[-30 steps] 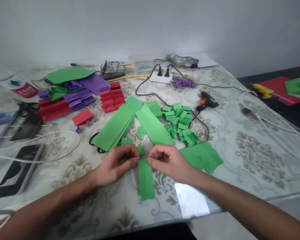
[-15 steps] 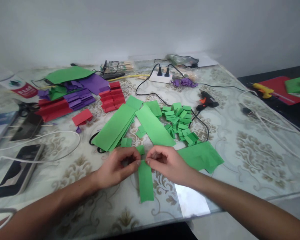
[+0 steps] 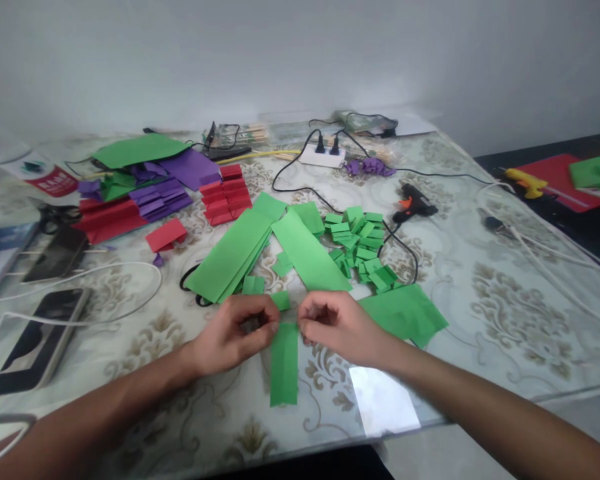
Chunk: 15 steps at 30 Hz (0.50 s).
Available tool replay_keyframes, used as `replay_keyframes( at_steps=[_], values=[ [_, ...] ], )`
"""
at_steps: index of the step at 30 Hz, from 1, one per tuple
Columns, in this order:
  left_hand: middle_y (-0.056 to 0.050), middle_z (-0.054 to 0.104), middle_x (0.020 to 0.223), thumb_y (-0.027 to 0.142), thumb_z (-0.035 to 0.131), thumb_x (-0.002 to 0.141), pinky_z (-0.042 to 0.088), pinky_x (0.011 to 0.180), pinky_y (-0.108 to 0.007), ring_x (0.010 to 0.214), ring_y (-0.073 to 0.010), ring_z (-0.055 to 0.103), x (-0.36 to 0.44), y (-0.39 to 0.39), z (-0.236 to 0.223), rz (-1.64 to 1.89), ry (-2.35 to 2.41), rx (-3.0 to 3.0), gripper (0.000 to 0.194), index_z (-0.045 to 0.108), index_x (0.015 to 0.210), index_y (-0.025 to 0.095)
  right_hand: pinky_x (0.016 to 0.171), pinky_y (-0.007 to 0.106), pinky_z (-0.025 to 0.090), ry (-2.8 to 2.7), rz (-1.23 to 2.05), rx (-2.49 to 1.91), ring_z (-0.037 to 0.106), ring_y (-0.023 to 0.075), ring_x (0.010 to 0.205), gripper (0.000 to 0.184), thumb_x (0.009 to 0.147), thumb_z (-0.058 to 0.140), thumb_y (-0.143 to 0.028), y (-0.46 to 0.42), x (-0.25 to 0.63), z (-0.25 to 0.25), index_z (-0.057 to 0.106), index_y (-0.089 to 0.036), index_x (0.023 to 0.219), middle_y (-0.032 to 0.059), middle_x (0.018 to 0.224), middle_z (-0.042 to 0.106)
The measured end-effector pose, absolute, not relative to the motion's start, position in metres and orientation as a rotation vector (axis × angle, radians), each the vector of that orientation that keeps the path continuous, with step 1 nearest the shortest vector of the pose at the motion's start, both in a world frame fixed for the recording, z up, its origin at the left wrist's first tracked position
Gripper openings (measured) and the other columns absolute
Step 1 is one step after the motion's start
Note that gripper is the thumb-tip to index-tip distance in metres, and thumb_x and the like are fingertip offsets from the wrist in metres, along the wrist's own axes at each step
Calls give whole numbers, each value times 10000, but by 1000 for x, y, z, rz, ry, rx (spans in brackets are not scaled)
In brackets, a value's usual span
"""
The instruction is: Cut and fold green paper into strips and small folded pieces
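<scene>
Between my hands a green paper strip [image 3: 284, 367] hangs down over the table, with a faint crease along its length. My left hand [image 3: 243, 330] is closed in a pinch on its upper left corner. Just at the upper right corner, my right hand [image 3: 333, 327] has thumb and fingers pressed together; whether they grip the paper cannot be made out. Behind the hands lie a stack of long green strips [image 3: 230, 257], a single long green strip [image 3: 310, 247] and a pile of small folded green pieces [image 3: 363, 247]. A wide green sheet [image 3: 405, 313] lies beyond my right wrist.
Red folded paper [image 3: 225, 200] and purple paper [image 3: 160, 197] lie at the back left. Two phones [image 3: 37, 340] and a white cable [image 3: 130, 267] are at left. A black glue gun [image 3: 415, 203] lies right of centre, its cord near a white power strip [image 3: 323, 155].
The green strip has shifted a little left and turned, so its lengthwise crease shows. My right hand has moved slightly right, while my left hand has barely moved.
</scene>
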<state>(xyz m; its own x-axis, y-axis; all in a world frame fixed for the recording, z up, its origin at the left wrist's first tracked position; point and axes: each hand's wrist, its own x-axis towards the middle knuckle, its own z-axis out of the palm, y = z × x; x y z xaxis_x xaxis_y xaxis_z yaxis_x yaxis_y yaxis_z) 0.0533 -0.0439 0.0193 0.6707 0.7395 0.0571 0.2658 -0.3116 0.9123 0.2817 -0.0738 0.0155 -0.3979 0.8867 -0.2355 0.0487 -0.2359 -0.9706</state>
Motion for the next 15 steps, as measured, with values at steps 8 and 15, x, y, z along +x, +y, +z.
replay_keyframes(
  at_steps=[8,15],
  values=[
    [8,572,678,226,587,932,390,572,-215,624,-117,494,53,-43,19,586,795,1852,170,618,781,155,551,238,386,-1398,1699,-1167,523,113,596,55,790,670,-200,-74,282,16,637,-173,757,-20,648,616],
    [6,556,674,238,579,937,380,574,-227,622,-124,478,52,-44,18,582,786,1843,178,615,780,160,545,233,367,-1407,1697,-1159,484,102,591,55,778,675,-197,-74,283,19,632,-179,750,-39,640,571]
  ],
)
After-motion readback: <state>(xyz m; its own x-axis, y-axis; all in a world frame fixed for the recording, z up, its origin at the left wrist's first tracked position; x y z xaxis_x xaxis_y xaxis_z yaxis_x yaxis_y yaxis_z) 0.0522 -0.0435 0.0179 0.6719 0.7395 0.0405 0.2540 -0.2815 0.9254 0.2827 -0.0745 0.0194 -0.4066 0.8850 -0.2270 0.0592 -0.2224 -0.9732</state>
